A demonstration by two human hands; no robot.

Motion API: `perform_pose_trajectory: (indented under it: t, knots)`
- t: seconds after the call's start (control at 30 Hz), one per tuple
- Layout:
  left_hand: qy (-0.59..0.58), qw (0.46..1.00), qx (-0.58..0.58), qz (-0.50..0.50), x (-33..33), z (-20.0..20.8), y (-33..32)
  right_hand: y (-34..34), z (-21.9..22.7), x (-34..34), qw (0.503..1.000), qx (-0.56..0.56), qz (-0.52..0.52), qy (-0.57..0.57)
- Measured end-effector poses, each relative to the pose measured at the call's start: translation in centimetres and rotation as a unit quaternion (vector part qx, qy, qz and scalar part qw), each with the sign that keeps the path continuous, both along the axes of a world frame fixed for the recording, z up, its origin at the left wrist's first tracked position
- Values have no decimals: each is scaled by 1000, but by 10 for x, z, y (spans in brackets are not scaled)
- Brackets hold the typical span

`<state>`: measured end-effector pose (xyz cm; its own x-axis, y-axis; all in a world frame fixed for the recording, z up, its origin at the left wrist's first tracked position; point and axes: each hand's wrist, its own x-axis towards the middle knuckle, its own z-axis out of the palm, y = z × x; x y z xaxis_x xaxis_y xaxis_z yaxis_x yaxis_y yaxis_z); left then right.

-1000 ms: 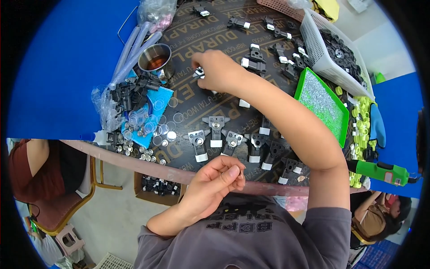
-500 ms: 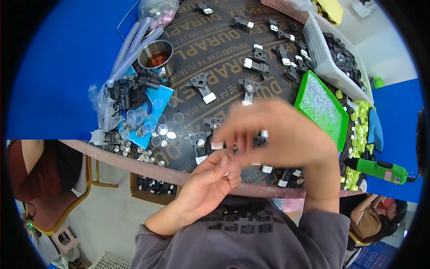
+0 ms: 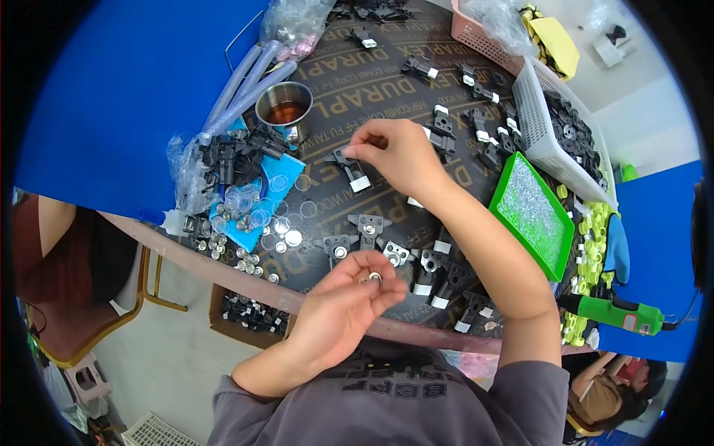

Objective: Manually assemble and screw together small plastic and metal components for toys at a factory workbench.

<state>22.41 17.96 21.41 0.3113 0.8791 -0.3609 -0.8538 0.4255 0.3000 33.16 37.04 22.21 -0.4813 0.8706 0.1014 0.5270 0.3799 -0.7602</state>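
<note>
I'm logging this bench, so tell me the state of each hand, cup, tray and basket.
Left hand: palm up, fingertips pinching a small silver ring.
Right hand: reaching out over a black bracket.
Steel cup: upright, holds brown liquid.
Green tray: full of small clear bits.
White basket: holds black parts.

We see a small shiny metal ring (image 3: 375, 278) against the fingertips of our left hand (image 3: 338, 308). The brackets (image 3: 370, 225) on the bench (image 3: 387, 82) look like matt black plastic. The bench top is dark, smooth board. The cup (image 3: 285, 105) is polished metal, the tray (image 3: 532, 214) glossy green plastic, the discs (image 3: 277, 183) clear plastic, and our shirt (image 3: 387, 409) soft grey cloth.
</note>
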Motion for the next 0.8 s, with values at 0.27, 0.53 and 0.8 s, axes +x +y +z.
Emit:
perform_pose_trajectory:
  t: [0.27, 0.53, 0.8]
  knots:
    - [15, 995, 55, -81, -13, -11, -13, 8, -26, -13, 998, 67, -15, -4]
    - [12, 993, 37, -109, -7, -9, -12, 13, -26, 2, 972, 179, 106, -112]
    - [20, 991, 56, -123, 0, -13, -16, 14, 17, 45, 953, 260, -36, -148]
